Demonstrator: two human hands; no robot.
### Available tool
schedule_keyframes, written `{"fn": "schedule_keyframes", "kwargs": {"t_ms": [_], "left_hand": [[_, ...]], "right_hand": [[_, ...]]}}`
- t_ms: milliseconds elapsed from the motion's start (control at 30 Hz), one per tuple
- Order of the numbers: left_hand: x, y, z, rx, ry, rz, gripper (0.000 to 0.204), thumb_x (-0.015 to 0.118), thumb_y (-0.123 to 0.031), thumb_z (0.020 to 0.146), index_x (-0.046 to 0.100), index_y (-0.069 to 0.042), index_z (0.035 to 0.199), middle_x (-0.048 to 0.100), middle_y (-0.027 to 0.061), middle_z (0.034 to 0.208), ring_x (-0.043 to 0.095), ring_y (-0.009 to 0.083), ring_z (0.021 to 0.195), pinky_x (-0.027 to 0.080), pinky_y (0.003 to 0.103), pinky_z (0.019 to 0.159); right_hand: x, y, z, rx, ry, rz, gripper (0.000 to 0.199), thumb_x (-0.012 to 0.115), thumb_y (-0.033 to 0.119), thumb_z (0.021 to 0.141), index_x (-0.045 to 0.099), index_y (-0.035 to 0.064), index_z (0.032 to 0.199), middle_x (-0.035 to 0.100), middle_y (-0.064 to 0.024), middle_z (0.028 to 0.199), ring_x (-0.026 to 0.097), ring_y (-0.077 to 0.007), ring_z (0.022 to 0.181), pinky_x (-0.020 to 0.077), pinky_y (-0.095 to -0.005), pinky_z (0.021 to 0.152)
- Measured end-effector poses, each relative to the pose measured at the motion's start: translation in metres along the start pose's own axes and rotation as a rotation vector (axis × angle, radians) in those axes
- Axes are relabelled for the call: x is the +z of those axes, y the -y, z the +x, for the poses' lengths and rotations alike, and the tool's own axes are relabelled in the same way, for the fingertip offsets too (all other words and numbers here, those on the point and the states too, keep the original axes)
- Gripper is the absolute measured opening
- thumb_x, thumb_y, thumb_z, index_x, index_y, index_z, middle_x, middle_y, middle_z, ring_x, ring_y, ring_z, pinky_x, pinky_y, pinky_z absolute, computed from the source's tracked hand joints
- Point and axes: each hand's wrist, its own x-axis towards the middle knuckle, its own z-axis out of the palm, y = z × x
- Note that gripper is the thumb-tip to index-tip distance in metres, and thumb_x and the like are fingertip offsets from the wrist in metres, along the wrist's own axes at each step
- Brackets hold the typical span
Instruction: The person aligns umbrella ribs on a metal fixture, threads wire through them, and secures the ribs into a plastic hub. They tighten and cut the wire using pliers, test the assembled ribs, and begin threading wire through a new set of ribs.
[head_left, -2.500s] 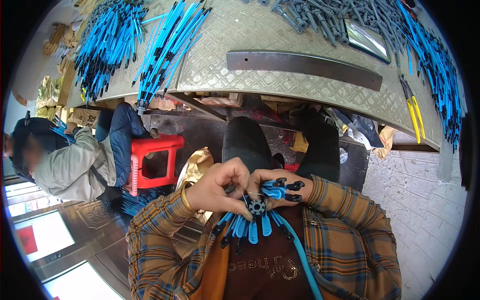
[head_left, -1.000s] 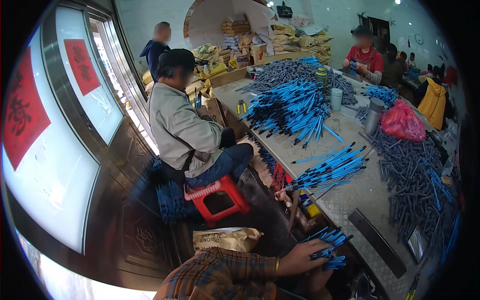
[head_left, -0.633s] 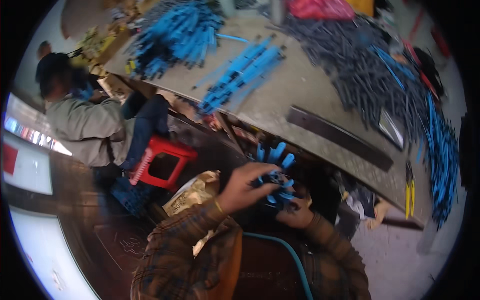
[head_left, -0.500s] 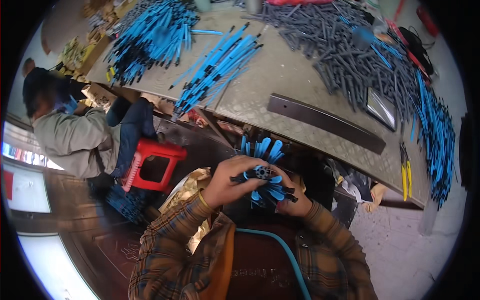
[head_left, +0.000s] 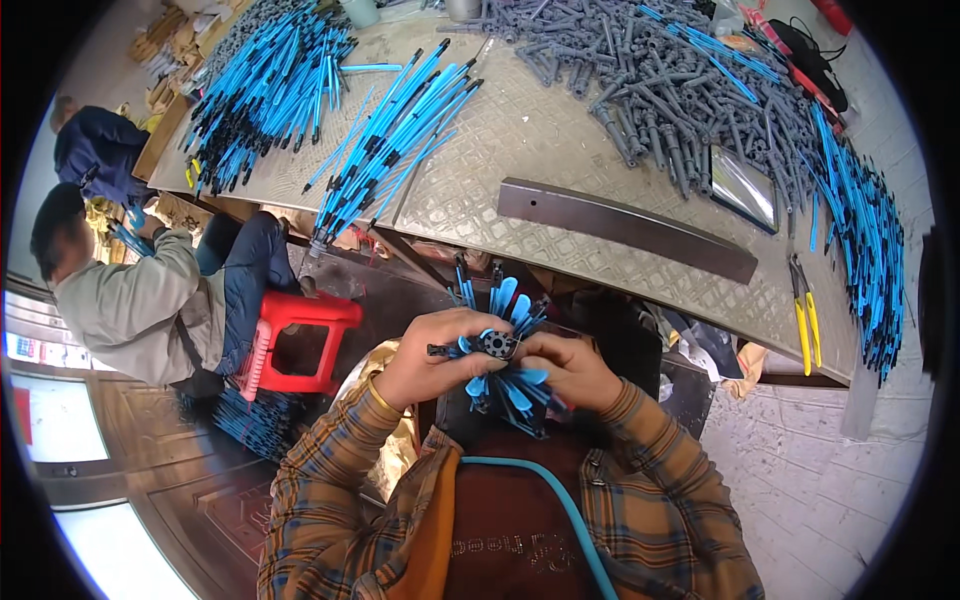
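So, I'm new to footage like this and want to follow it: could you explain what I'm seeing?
There is no machine here, just a person's two bare hands below plaid sleeves. A wide fisheye camera worn on the head looks down at them, which is why straight edges bend.

The left hand grips a bundle of blue strips with black tips, gathered around a round dark hub. The right hand is close beside the hub; whether it pinches something thin is hard to tell.

On the patterned beige table lie more blue strips, a heap of grey tubular parts, a dark metal bar and yellow-handled pliers.
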Motion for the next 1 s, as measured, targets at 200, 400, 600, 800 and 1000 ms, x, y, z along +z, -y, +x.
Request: {"fn": "schedule_keyframes", "kwargs": {"t_ms": [200,400,600,800,1000], "left_hand": [[0.000,0.003,0.003,-0.005,0.009,-0.011,0.027,0.070,-0.010,0.073,0.062,-0.002,0.097,0.063,0.0099,0.086,0.060,0.0200,0.077,0.047,0.029,0.071],[0.001,0.001,0.005,0.019,0.043,0.021,0.028,0.071,-0.011,0.071,0.062,-0.002,0.097,0.062,0.0085,0.085,0.060,0.0198,0.076,0.047,0.029,0.070],[0.002,-0.008,0.006,0.013,-0.020,0.072,0.026,0.071,-0.011,0.071,0.061,-0.003,0.095,0.062,0.0089,0.084,0.061,0.0209,0.075,0.048,0.030,0.068],[0.004,-0.010,0.006,0.107,-0.001,0.172,0.025,0.073,-0.011,0.068,0.060,-0.003,0.089,0.061,0.0100,0.081,0.059,0.0245,0.071,0.048,0.032,0.066],[0.010,-0.008,0.006,0.160,0.011,0.134,0.023,0.073,-0.010,0.068,0.059,-0.003,0.086,0.061,0.0096,0.080,0.060,0.0251,0.070,0.048,0.032,0.065]], "right_hand": [[-0.004,0.026,0.009,-0.079,0.111,-0.443,0.023,0.055,0.020,0.089,0.058,0.0024,0.104,0.062,-0.0105,0.084,0.059,-0.0141,0.079,0.0460,-0.0294,0.070],[-0.017,0.035,0.022,-0.049,0.324,-0.529,0.020,0.058,0.020,0.087,0.059,0.0019,0.094,0.061,-0.0123,0.080,0.060,-0.0190,0.071,0.0461,-0.0295,0.065],[0.022,0.010,0.007,-0.381,-0.159,-0.684,0.014,0.060,0.017,0.082,0.058,0.0031,0.086,0.057,-0.0137,0.075,0.058,-0.0310,0.067,0.0455,-0.0352,0.058],[0.033,0.006,0.001,-0.415,-0.348,-0.678,0.014,0.064,0.015,0.079,0.058,0.0035,0.083,0.055,-0.0115,0.072,0.056,-0.0288,0.064,0.0438,-0.0340,0.056],[0.033,0.008,-0.003,-0.342,-0.307,-0.691,0.010,0.059,0.013,0.080,0.055,0.0033,0.080,0.055,-0.0135,0.074,0.057,-0.0336,0.067,0.0458,-0.0382,0.057]]}}
